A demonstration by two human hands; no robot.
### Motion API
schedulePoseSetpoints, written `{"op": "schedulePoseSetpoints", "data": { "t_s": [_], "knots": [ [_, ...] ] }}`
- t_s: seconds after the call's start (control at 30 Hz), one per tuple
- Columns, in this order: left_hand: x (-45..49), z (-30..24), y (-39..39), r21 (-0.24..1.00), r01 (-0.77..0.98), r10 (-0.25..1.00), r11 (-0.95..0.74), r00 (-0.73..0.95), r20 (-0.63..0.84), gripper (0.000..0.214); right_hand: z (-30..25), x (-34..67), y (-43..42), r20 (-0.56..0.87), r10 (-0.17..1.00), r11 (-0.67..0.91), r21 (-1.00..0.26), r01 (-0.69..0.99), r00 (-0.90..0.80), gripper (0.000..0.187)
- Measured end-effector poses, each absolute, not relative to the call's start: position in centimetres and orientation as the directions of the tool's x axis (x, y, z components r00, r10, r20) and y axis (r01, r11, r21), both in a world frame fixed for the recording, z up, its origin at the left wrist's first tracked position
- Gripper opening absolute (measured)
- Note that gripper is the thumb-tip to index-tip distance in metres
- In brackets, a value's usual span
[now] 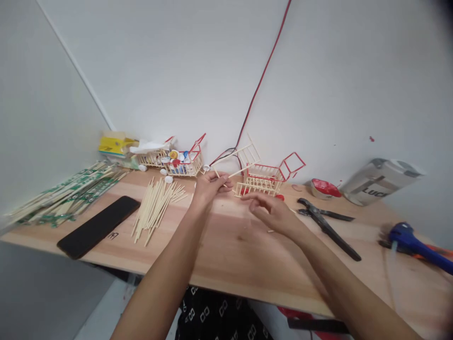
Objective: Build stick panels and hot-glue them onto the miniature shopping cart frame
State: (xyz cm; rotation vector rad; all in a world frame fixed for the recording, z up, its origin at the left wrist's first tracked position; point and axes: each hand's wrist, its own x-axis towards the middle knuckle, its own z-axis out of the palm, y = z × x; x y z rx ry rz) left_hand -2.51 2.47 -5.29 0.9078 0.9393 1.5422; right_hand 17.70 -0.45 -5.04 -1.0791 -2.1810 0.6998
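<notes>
At a wooden bench (226,245) set against a white wall, a person's left hand (208,186) pinches the lower end of a ladder-like stick frame (247,156), fingers (221,182) closed narrowly on its thin stick, near the bench's far edge. The frame rises tilted up and away from the fingertips, just over a stick cart model (262,182) with red trim that stands at the far edge. The right hand (274,212) hovers palm down just in front of the cart, its fingers loosely parted and half curled, nothing seen in them; both forearms reach in from the near edge and angle toward each other. Loose bamboo sticks (157,203) and a black phone (99,225) lie toward the left end, black pliers (329,222) toward the right end, near the right hand.
</notes>
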Motion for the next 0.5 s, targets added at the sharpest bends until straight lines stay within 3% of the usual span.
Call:
{"op": "schedulePoseSetpoints", "data": {
  "t_s": [0.1,0.2,0.3,0.5],
  "knots": [
    [-2.2,-5.4,2.5,0.919,-0.38,0.989,-0.109,-0.134,0.062,0.004,-5.6,17.8,-0.7,0.273,0.778,0.571,-0.683,0.456,-0.566,0.026],
    [-1.8,-5.3,2.4,0.918,-0.384,0.991,-0.094,-0.127,0.048,0.002,-6.4,18.1,-0.7,0.204,0.857,0.445,-0.758,0.477,-0.474,0.018],
    [-1.4,-5.2,2.0,0.912,-0.404,0.995,-0.065,-0.101,0.027,0.006,-7.2,18.3,-0.2,0.118,0.925,0.297,-0.817,0.494,-0.361,0.028],
    [-0.7,-5.2,1.5,0.904,-0.425,0.999,-0.038,-0.043,0.021,0.019,-7.9,18.1,0.7,0.192,0.93,0.291,-0.906,0.309,-0.313,0.029]
  ]
}}
